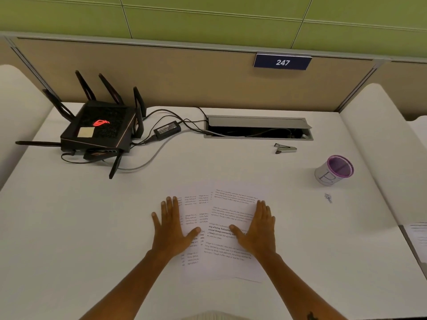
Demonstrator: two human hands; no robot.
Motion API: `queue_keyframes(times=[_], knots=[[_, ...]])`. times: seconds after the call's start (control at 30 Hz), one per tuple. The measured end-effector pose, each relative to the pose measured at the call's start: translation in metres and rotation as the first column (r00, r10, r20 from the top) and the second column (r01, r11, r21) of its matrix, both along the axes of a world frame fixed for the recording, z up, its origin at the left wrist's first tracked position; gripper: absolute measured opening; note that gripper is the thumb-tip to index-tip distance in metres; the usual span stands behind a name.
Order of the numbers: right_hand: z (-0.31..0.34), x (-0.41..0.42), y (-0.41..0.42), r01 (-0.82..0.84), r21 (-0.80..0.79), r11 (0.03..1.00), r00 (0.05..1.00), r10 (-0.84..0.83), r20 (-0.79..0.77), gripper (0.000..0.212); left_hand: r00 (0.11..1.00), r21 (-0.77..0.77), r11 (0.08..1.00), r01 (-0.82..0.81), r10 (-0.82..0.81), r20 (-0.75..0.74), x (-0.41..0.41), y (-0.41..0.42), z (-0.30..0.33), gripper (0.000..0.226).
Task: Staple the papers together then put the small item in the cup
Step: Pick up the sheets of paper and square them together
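Several printed papers (221,218) lie fanned out and overlapping on the white desk in front of me. My left hand (172,226) rests flat on their left side, fingers spread. My right hand (257,228) lies flat on the right side of the top sheet, holding nothing. A small metal stapler (285,148) sits farther back to the right, near the cable slot. A purple-rimmed cup (334,170) marked with a letter stands at the right. A small pale item (328,197) lies on the desk just in front of the cup.
A black router (99,128) with antennas, its power brick (167,130) and cables occupy the back left. An open cable slot (258,128) is set into the desk at the back. Another sheet (419,236) lies at the right edge. A partition wall closes off the back.
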State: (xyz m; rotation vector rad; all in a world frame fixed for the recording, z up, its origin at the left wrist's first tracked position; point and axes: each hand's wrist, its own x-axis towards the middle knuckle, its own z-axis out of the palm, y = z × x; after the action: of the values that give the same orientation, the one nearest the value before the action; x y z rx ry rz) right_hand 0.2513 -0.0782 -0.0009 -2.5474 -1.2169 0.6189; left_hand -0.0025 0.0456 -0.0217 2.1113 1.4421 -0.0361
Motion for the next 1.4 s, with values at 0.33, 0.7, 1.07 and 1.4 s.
queue_keyframes(times=[0.33, 0.7, 1.07, 1.4], knots=[[0.0, -0.028, 0.012, -0.1, -0.001, 0.995, 0.995, 0.1, -0.004, 0.127, 1.0, 0.01, 1.0, -0.014, 0.014, 0.024, 0.01, -0.002, -0.003, 0.149], [-0.003, -0.057, 0.024, -0.165, 0.006, 0.986, 0.986, 0.165, -0.02, 0.123, 1.0, 0.001, 1.0, -0.012, 0.012, 0.025, 0.011, -0.003, 0.0, 0.14], [-0.007, -0.065, 0.025, -0.18, 0.004, 0.984, 0.983, 0.18, -0.025, 0.122, 0.995, -0.025, 0.999, -0.041, 0.043, 0.087, 0.015, -0.004, 0.001, 0.138], [-0.006, -0.062, 0.022, -0.178, 0.009, 0.984, 0.984, 0.178, -0.024, 0.123, 0.911, -0.182, 0.97, -0.162, 0.218, 0.35, 0.026, -0.019, 0.033, 0.123]])
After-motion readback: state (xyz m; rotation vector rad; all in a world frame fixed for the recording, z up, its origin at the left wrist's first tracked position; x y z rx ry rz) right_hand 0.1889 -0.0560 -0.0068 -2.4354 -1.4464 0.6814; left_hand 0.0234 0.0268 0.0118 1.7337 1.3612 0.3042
